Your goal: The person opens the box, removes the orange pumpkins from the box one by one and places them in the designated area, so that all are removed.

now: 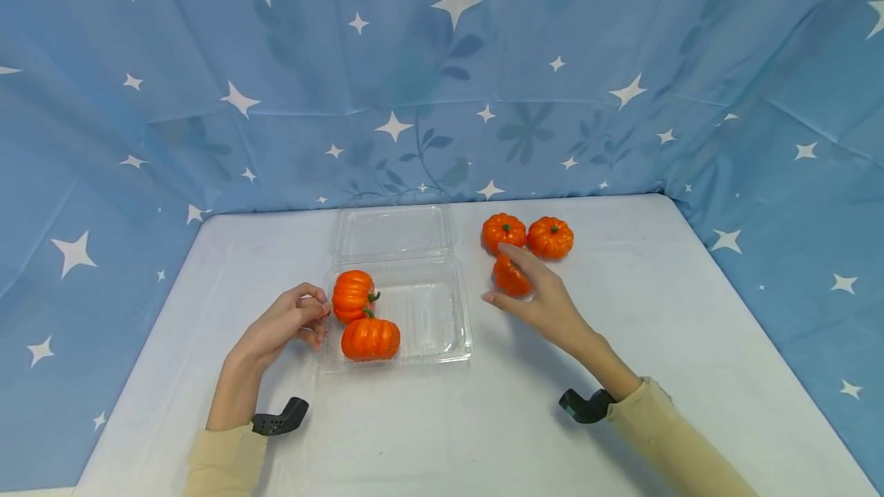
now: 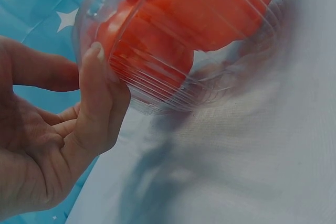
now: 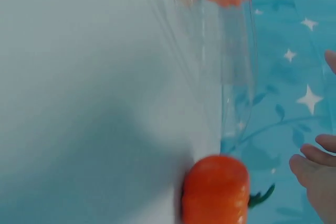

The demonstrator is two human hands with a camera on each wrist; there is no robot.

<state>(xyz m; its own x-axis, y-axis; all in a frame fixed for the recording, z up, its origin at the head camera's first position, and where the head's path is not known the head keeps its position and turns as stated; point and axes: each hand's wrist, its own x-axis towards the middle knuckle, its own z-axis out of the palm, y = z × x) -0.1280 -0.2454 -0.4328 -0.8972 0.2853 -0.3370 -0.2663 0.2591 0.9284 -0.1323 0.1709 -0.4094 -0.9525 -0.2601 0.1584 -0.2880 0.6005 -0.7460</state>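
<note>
Clear plastic hinged container [image 1: 431, 313], two orange ribbed pumpkins [image 1: 371, 340] inside, is pinched at left edge by left hand [image 1: 286, 320]. Glossy orange pumpkin [image 1: 509, 277] on white surface [image 1: 414, 428] is flanked by right hand [image 1: 548, 301], fingers spread; two rear orange pumpkins [image 1: 550, 238] adjacent.

- Head: I look forward-down from 6 o'clock over table [image 1: 414, 428], box [image 1: 428, 317].
- Left wrist: close, facing box from 8 o'clock.
- Right wrist: farther, tipped sideways, from 4 o'clock.
- All share box.
</note>
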